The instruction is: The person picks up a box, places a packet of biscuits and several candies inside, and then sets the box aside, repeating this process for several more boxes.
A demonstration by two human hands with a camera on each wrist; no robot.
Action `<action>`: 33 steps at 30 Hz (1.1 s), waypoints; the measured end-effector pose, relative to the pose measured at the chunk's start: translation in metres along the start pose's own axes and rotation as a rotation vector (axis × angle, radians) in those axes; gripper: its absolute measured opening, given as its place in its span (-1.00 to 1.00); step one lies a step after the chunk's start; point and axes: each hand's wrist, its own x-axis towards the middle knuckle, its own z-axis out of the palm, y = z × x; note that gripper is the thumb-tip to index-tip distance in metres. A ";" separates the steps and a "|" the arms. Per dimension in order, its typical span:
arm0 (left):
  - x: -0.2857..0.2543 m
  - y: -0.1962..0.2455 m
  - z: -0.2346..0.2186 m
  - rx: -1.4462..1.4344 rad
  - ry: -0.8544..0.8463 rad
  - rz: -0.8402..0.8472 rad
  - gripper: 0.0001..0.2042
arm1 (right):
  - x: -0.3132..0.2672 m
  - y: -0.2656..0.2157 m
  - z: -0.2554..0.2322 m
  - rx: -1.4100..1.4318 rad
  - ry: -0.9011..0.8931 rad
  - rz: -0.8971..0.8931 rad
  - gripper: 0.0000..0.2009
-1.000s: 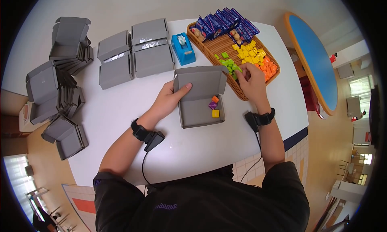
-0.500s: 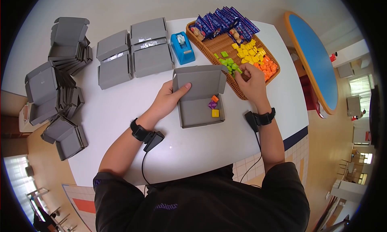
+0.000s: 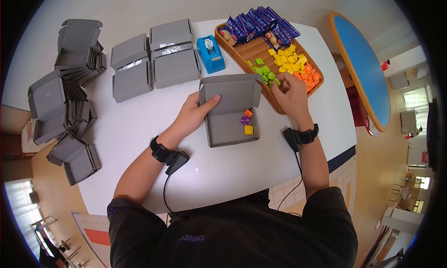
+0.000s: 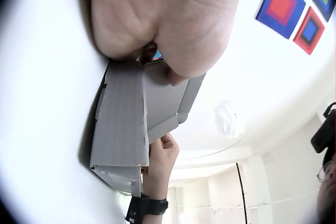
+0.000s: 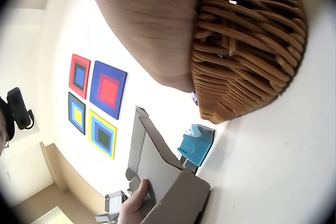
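My left hand (image 3: 192, 115) grips the raised lid of an open grey cardboard box (image 3: 223, 128), thumb on the lid's inner face and the other fingers behind it. Inside lie an orange piece (image 3: 248, 113), a purple piece (image 3: 245, 120) and a yellow piece (image 3: 248, 130), like small wrapped sweets. My right hand (image 3: 293, 96) reaches over the near rim of a wicker basket (image 3: 240, 54), its thumb and forefinger pinching a green sweet at the edge of the green pile (image 3: 265, 75). In the right wrist view the basket wall (image 5: 247, 61) hides those fingertips.
Yellow sweets (image 3: 288, 58), orange sweets (image 3: 309, 77) and blue snack packets (image 3: 260, 23) fill other parts of the basket. A blue tape dispenser (image 3: 212, 56) stands beside it. Several closed grey boxes (image 3: 174, 68) lie further left, and stacks of open boxes (image 3: 49, 98) line the left edge.
My right fingertips have shifted slightly toward me at the green pile. My left hand and the box stay nearly still.
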 end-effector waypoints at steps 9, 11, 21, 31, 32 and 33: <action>0.000 0.001 0.001 -0.037 0.007 -0.023 -0.57 | 0.001 -0.004 0.000 0.117 0.055 0.071 -0.88; 0.001 -0.001 0.001 -0.041 0.007 -0.019 -0.58 | 0.001 -0.002 0.004 0.193 0.109 0.085 -0.89; -0.001 0.002 0.001 -0.029 0.001 -0.012 -0.58 | 0.000 0.007 0.005 0.191 0.091 0.069 -0.86; -0.001 0.005 -0.001 -0.026 -0.024 -0.047 -0.57 | 0.000 0.005 0.002 0.170 0.050 0.084 -0.90; -0.001 0.004 0.000 -0.025 -0.014 -0.032 -0.57 | 0.000 0.005 0.002 0.171 0.048 0.090 -0.90; -0.001 0.003 0.001 -0.024 -0.004 -0.017 -0.58 | -0.001 0.005 0.002 0.170 0.045 0.091 -0.90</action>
